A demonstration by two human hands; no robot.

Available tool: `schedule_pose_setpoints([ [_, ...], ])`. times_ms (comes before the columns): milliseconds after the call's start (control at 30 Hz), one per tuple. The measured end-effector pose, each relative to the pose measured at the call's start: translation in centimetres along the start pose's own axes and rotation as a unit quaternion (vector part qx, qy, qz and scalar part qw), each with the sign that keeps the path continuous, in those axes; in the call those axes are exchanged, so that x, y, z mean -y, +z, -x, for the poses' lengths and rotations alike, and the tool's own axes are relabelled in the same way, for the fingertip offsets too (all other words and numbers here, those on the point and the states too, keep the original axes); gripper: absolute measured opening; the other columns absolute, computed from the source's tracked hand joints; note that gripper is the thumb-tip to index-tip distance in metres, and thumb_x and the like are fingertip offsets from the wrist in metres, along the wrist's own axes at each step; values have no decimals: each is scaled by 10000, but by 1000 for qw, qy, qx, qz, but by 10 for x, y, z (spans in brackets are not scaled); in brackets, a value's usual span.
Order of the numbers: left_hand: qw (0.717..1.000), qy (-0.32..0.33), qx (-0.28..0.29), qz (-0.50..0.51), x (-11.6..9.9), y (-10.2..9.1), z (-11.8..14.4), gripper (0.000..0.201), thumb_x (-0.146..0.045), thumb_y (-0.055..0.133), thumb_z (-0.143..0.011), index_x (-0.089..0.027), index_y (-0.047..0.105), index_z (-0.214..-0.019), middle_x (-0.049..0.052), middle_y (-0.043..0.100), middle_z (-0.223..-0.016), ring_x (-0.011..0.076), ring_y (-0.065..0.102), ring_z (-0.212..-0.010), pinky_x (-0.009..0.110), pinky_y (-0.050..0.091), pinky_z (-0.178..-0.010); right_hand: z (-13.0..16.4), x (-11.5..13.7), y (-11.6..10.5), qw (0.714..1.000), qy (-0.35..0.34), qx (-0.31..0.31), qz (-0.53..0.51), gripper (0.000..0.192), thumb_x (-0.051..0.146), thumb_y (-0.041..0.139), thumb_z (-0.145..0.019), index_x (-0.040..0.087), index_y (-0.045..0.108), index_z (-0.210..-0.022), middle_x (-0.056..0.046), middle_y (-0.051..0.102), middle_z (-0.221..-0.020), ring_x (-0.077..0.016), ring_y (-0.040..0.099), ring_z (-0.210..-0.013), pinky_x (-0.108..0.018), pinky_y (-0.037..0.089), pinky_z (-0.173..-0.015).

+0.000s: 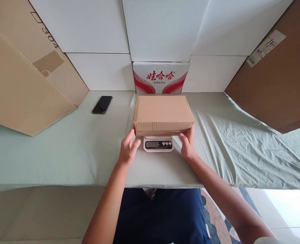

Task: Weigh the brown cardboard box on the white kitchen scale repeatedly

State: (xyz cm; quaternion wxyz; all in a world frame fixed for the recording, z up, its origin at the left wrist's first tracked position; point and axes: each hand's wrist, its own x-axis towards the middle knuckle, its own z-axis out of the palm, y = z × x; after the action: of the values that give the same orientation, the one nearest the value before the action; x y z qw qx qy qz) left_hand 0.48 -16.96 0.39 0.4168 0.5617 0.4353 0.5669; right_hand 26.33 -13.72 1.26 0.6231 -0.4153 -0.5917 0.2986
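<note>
Flanking box (163, 114) on scale (158, 144): left hand (127, 148), right hand (187, 144), open.

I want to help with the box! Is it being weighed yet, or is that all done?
The box already sits on the scale. The left hand and the right hand are at its two near corners, so it isn't left alone yet. The scale's screen is too small to read, so I can't tell if a weight shows. The phone lies off to the left, untouched.
</note>
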Motion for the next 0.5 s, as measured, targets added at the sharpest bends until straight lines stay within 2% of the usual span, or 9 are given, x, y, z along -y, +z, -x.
schedule_pose_setpoints([
  [167, 1000, -1, -5, 2, -1, 1, 0, 711, -427, 628, -915, -226, 442, -1571, 112, 455, -1642, 342, 378, -1548, 515, 289, -1294, 2, -2, 4, 1000, 0, -3, 6, 602, 546, 566, -873, 322, 453, -1421, -91, 577, -1391, -305, 574, -1276, -527, 489, -1116],
  [267, 1000, 17, -8, 7, 3, 0, 0, 742, -442, 641, -916, -241, 406, -1591, 108, 410, -1668, 333, 355, -1559, 505, 292, -1294, -3, -6, 2, 1000, 2, -14, -3, 621, 565, 559, -864, 332, 447, -1429, -90, 558, -1438, -318, 542, -1357, -565, 452, -1161],
  [367, 997, 64, -38, 18, 6, -2, -1, 744, -447, 647, -927, -296, 374, -1602, 70, 346, -1700, 308, 288, -1585, 465, 288, -1303, -16, -12, -16, 992, 12, -108, -69, 579, 556, 469, -889, 354, 424, -1431, -72, 490, -1530, -308, 465, -1483, -622, 353, -1236],
  [500, 990, 100, -91, 40, 7, -4, -3, 690, -433, 631, -945, -336, 394, -1586, 37, 345, -1702, 284, 270, -1591, 443, 287, -1305, -37, -26, -49, 950, 63, -255, -171, 458, 535, 395, -903, 339, 482, -1307, -63, 495, -1522, -262, 464, -1509, -593, 259, -1302],
])
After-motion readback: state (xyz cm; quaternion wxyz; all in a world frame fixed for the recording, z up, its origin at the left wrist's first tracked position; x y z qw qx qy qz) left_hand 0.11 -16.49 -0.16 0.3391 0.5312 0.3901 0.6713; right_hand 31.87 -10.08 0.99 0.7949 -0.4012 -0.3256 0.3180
